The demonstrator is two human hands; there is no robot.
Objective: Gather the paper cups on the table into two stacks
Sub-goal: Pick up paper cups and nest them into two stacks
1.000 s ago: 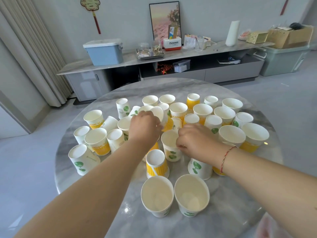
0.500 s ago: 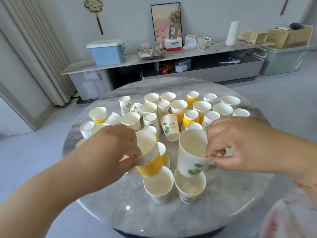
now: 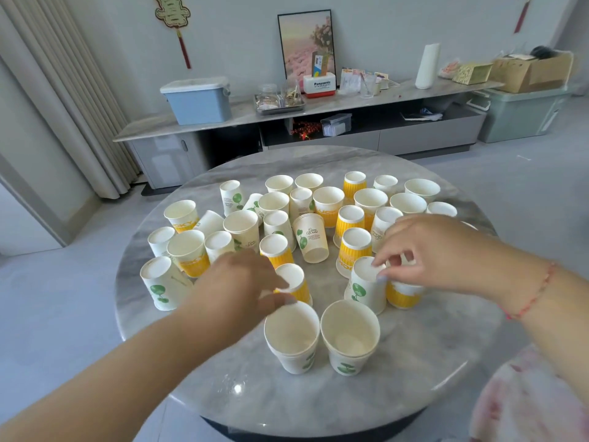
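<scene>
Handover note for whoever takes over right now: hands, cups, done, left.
Left hand: fingers curled at an upside-down yellow cup; blurred, grip unclear.
Right hand: pinching the base of an upside-down green-leaf cup.
Two upright stacks started near the table's front edge: left stack and right stack, each only a few cups deep.
Left: over two dozen loose cups, some upright, some inverted, a few tipped. Flip inverted ones before nesting.
</scene>
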